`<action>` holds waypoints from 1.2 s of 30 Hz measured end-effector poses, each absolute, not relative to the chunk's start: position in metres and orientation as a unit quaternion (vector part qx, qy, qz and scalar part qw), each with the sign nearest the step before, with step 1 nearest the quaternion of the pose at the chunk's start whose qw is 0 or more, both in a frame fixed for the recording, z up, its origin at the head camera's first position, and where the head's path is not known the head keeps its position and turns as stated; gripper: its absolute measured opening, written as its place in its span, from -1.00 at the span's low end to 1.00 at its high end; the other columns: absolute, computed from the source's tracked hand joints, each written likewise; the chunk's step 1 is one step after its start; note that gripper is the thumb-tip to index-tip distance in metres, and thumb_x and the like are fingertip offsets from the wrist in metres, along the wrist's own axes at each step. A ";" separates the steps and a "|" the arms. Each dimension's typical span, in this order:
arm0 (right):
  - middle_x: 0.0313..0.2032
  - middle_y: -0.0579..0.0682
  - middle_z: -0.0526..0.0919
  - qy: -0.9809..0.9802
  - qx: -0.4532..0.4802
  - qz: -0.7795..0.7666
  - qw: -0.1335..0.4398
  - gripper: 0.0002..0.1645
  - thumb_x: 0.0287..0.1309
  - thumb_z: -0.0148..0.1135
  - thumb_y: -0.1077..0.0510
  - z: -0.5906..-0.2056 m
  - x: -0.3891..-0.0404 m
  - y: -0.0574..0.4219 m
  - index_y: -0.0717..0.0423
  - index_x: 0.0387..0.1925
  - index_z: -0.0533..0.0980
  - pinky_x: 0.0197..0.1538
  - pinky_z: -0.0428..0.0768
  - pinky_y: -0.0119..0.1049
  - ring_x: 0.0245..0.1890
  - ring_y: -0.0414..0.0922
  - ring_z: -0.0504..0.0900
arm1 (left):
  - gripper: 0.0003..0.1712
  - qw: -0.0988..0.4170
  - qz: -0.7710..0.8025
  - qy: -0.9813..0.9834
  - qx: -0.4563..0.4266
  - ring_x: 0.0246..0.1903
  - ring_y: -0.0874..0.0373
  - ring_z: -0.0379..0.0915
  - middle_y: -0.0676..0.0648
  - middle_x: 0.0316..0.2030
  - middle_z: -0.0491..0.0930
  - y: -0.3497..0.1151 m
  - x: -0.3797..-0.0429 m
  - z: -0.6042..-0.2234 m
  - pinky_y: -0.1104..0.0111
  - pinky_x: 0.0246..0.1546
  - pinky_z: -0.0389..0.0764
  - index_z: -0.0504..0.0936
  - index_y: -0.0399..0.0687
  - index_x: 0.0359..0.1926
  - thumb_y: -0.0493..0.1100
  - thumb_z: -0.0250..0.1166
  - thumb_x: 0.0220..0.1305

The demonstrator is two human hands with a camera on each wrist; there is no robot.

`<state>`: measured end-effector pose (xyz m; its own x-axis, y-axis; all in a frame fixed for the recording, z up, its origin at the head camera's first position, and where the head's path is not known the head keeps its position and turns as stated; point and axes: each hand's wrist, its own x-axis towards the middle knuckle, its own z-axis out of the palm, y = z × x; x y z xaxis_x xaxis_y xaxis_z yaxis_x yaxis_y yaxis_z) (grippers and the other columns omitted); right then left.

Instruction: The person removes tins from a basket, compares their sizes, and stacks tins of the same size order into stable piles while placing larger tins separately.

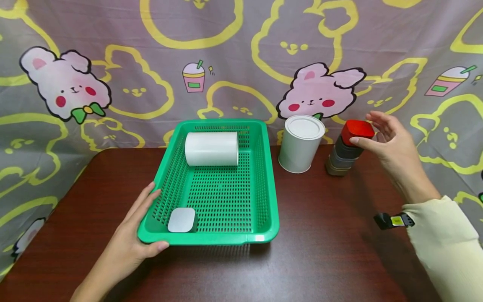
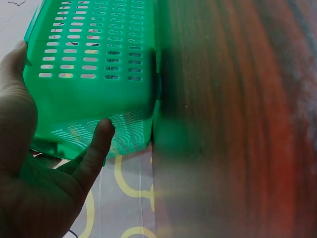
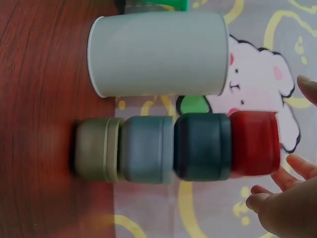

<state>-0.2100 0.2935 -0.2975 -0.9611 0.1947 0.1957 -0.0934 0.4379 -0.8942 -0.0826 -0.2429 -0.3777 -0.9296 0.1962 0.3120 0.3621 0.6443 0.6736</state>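
Observation:
A green plastic basket stands on the table, and my left hand holds its near left corner, thumb along the front rim and fingers against the left side. Inside lie a white cylindrical can on its side and a small rounded-square container with a pale top. To the right is a stack of small rounded-square containers: red on top, then dark, blue-grey and olive-brown. Around the red one my right hand is spread, thumb in front and fingers behind, with gaps showing in the right wrist view.
An upright white can with a lid stands between basket and stack. A patterned cloth hangs behind the brown wooden table. A black wrist device shows at the right sleeve.

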 end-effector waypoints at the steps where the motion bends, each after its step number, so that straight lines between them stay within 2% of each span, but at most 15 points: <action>1: 0.36 -0.20 0.32 -0.838 -0.027 0.527 0.139 -0.12 0.13 0.40 0.08 -0.296 -0.208 0.292 -0.30 0.42 0.22 0.21 0.32 -0.67 0.40 -0.21 0.20 | 0.30 0.106 -0.392 -0.901 -0.155 0.43 0.47 -0.12 0.13 0.55 -0.07 -0.243 -0.082 -0.378 0.81 0.12 0.05 0.12 0.24 0.52 -0.14 0.64 -0.27; 5: 0.35 -0.19 0.32 -0.833 -0.007 0.532 0.153 -0.10 0.10 0.43 0.14 -0.287 -0.200 0.283 -0.27 0.42 0.24 0.01 0.39 -0.74 0.41 -0.23 0.18 | 0.30 0.106 -0.390 -0.902 -0.153 0.43 0.49 -0.11 0.13 0.55 -0.07 -0.243 -0.082 -0.377 0.82 0.11 0.05 0.12 0.24 0.52 -0.14 0.64 -0.27; 7: 0.40 -0.19 0.27 -0.836 -0.001 0.527 0.153 -0.09 0.10 0.43 0.14 -0.282 -0.196 0.277 -0.29 0.42 0.24 0.16 0.35 -0.69 0.48 -0.25 0.10 | 0.30 0.106 -0.391 -0.901 -0.154 0.43 0.48 -0.11 0.13 0.55 -0.07 -0.243 -0.082 -0.377 0.82 0.11 0.05 0.11 0.23 0.52 -0.14 0.64 -0.26; 10: 0.48 -0.24 0.15 -0.850 0.004 0.508 0.141 -0.08 0.11 0.42 0.07 -0.273 -0.189 0.268 -0.36 0.44 0.20 0.46 0.18 -0.33 0.55 -0.21 -0.06 | 0.30 0.107 -0.392 -0.900 -0.156 0.44 0.46 -0.11 0.12 0.55 -0.07 -0.243 -0.082 -0.377 0.82 0.12 0.05 0.11 0.22 0.52 -0.14 0.64 -0.26; 13: 0.50 -0.30 0.09 -0.861 0.018 0.490 0.132 -0.08 0.11 0.42 0.02 -0.266 -0.183 0.257 -0.39 0.44 0.19 0.53 -0.01 -0.03 0.56 -0.21 -0.12 | 0.30 0.108 -0.394 -0.899 -0.158 0.44 0.46 -0.12 0.12 0.55 -0.07 -0.243 -0.082 -0.377 0.82 0.13 0.05 0.12 0.22 0.52 -0.14 0.64 -0.26; 20: 0.45 -0.20 0.21 -0.853 0.102 0.498 0.117 -0.10 0.08 0.44 0.11 -0.255 -0.174 0.228 -0.29 0.42 0.25 0.55 -0.09 -0.12 0.52 -0.29 -0.01 | 0.31 0.103 -0.395 -0.900 -0.156 0.43 0.48 -0.12 0.13 0.55 -0.08 -0.243 -0.082 -0.377 0.82 0.12 0.05 0.10 0.24 0.52 -0.15 0.64 -0.25; 23: 0.39 -0.16 0.31 -0.851 0.134 0.501 0.090 -0.11 0.07 0.45 0.13 -0.250 -0.171 0.216 -0.30 0.40 0.27 0.46 0.13 -0.39 0.47 -0.25 0.16 | 0.31 0.103 -0.394 -0.900 -0.156 0.43 0.48 -0.12 0.12 0.55 -0.08 -0.243 -0.082 -0.377 0.82 0.12 0.05 0.10 0.24 0.52 -0.15 0.64 -0.26; 26: 0.34 -0.16 0.37 -0.838 0.169 0.517 0.052 -0.14 0.08 0.44 0.16 -0.247 -0.172 0.201 -0.26 0.38 0.29 0.29 0.34 -0.55 0.41 -0.20 0.29 | 0.31 0.104 -0.391 -0.901 -0.155 0.43 0.48 -0.12 0.13 0.55 -0.08 -0.243 -0.082 -0.377 0.82 0.11 0.05 0.10 0.23 0.52 -0.14 0.64 -0.26; 28: 0.33 -0.17 0.38 -0.829 0.189 0.526 0.024 -0.17 0.10 0.43 0.16 -0.246 -0.174 0.191 -0.22 0.38 0.30 0.32 0.34 -0.48 0.40 -0.19 0.29 | 0.31 0.103 -0.391 -0.902 -0.154 0.43 0.48 -0.13 0.13 0.55 -0.08 -0.243 -0.081 -0.377 0.82 0.12 0.05 0.11 0.23 0.52 -0.14 0.64 -0.25; 32: 0.35 -0.24 0.35 -0.828 0.212 0.519 -0.029 -0.20 0.12 0.41 0.09 -0.243 -0.178 0.173 -0.23 0.38 0.30 0.48 0.18 -0.19 0.46 -0.22 0.18 | 0.30 0.104 -0.396 -0.899 -0.156 0.44 0.47 -0.13 0.12 0.55 -0.07 -0.243 -0.082 -0.378 0.82 0.13 0.05 0.11 0.22 0.52 -0.15 0.64 -0.26; 33: 0.35 -0.26 0.35 -0.826 0.217 0.519 -0.041 -0.20 0.12 0.41 0.07 -0.243 -0.180 0.168 -0.24 0.37 0.31 0.48 0.16 -0.11 0.46 -0.23 0.18 | 0.30 0.104 -0.398 -0.897 -0.158 0.44 0.46 -0.14 0.11 0.55 -0.07 -0.243 -0.082 -0.378 0.82 0.14 0.05 0.12 0.22 0.52 -0.16 0.64 -0.26; 36: 0.33 -0.27 0.39 -0.813 0.236 0.526 -0.077 -0.22 0.12 0.42 0.04 -0.242 -0.184 0.154 -0.25 0.36 0.32 0.46 0.21 -0.04 0.41 -0.26 0.25 | 0.30 0.106 -0.401 -0.896 -0.162 0.45 0.45 -0.13 0.10 0.55 -0.07 -0.243 -0.083 -0.378 0.81 0.14 0.05 0.12 0.21 0.52 -0.16 0.65 -0.27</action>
<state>-0.1841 0.1544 -0.2420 -0.8773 -0.4638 0.1234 -0.3027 0.3351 -0.8923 -0.0828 -0.2431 -0.3782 -0.9252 0.2051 0.3193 0.3747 0.6267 0.6833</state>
